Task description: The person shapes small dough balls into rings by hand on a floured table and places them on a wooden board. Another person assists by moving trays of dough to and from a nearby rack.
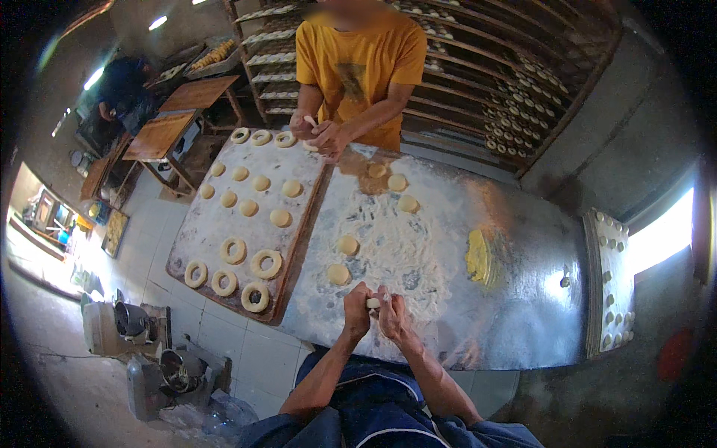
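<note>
Close in front of me, above the near edge of the metal table [526,321], my left hand [357,310] and my right hand [391,312] meet around a small piece of pale dough [373,303]. Fingers of both are closed on it, hiding most of its shape. Just beyond them, flattened dough rounds [339,274] lie on the floured surface, with another pair farther back. To my left, a floured wooden board [246,160] bears dough rounds in the middle and dough rings [255,296] at its near and far ends.
Across the table a person in a yellow shirt [362,67] works dough with both hands. A yellow smear of fat [478,255] marks the table at right. Racks of dough trays [478,89] stand behind; another tray [595,284] leans at the right end. Machines [175,369] occupy the floor at lower left.
</note>
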Motion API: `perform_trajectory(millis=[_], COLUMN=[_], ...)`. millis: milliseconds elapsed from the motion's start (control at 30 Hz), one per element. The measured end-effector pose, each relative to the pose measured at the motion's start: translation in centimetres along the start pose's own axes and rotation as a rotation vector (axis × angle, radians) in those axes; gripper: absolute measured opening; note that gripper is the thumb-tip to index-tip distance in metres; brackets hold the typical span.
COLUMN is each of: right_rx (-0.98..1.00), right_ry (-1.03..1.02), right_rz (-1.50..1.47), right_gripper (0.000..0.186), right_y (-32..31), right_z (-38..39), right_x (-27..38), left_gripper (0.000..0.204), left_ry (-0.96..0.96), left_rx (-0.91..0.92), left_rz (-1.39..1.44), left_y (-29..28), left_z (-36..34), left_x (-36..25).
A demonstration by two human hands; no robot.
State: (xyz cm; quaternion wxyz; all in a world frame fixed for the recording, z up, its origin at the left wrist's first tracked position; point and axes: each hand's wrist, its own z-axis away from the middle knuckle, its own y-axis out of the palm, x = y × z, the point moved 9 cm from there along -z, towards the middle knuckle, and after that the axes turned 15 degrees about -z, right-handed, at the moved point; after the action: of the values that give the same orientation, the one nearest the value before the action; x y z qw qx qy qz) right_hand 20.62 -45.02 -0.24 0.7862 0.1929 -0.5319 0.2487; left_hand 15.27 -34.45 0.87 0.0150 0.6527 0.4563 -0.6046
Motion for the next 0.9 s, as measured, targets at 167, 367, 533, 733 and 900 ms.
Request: perform_trajectory(millis=[167, 367, 533, 733, 900], right_rx=[-0.08, 0.068, 0.222, 0.306, 0.445], right_ry=[-0.308, -0.259, -0.307, -0.425, -0.529], right_rz=[-0.109, -0.194, -0.022, 0.099, 0.265], right_gripper=[0.068, 0.065, 0.075, 0.048, 0.032], right_y=[4.1, 11.6, 18.8, 26.8, 33.2], right_z=[-1.1, -4.6, -6.2, -8.6, -9.2], right_x=[2.9, 2.1, 2.4, 3.5, 6.3], left_gripper=[0.034, 0.037, 0.018, 0.017, 0.018], left_ry=[-0.232, -0.327, 0.152, 0.039, -0.387], left_rx=[0.048, -0.097, -0.131, 0.108, -0.122], left_rz=[0.406, 1.378, 0.014, -0.334, 0.867], left_y=[-2.5, -7.7, -17.3, -21.5, -25.2], left_z=[-1.9, -4.3, -6.6, -8.2, -7.4], left_x=[4.3, 8.9, 10.2, 15.4, 22.8])
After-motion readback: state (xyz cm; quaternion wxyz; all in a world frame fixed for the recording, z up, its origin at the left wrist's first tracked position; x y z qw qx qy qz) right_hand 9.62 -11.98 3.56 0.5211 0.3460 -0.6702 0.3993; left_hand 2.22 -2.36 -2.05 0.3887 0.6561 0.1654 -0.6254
